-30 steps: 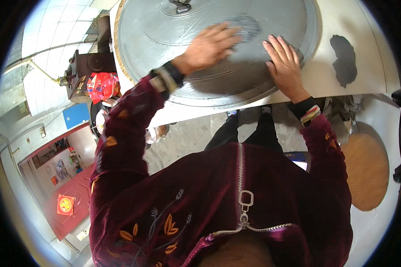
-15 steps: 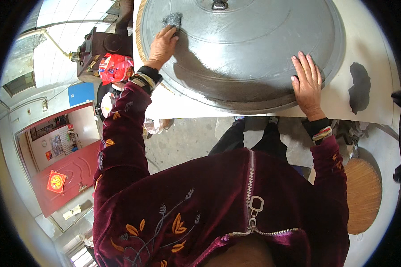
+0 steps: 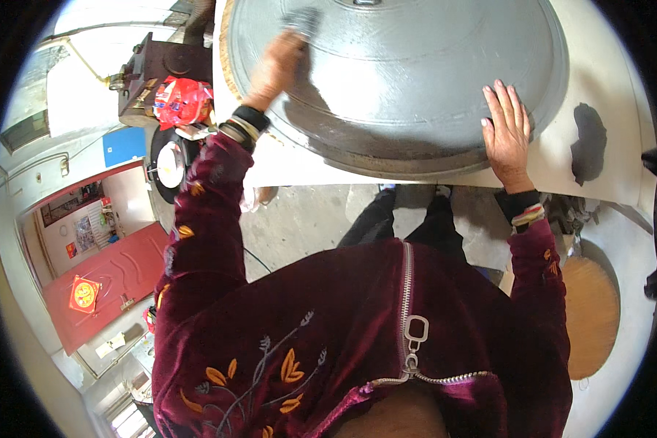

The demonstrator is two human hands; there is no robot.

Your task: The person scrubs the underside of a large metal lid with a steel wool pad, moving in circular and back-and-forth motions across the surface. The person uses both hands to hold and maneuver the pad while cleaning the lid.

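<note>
A large, round, domed grey metal lid [image 3: 423, 80] lies on a white table [image 3: 321, 165], with a straw-coloured rim [image 3: 227, 58] showing under its left edge. My left hand [image 3: 277, 67], blurred by motion, is closed on a grey scouring pad [image 3: 304, 22] that looks like steel wool. The pad is against the lid's upper left part. My right hand [image 3: 508, 139] rests flat near the lid's right edge, its fingers stretched out and holding nothing.
A dark, flat piece [image 3: 588, 144] lies on the table at right. Below it stands a round straw-coloured board [image 3: 591, 318]. At left are a red plastic bag [image 3: 182, 101], a dark brown box-like stove [image 3: 169, 61], a white dish [image 3: 171, 165] and a red door [image 3: 106, 281].
My left hand and the scouring pad have moved a little right and up across the lid. My right hand keeps its place on the rim area. The view has shifted slightly.
</note>
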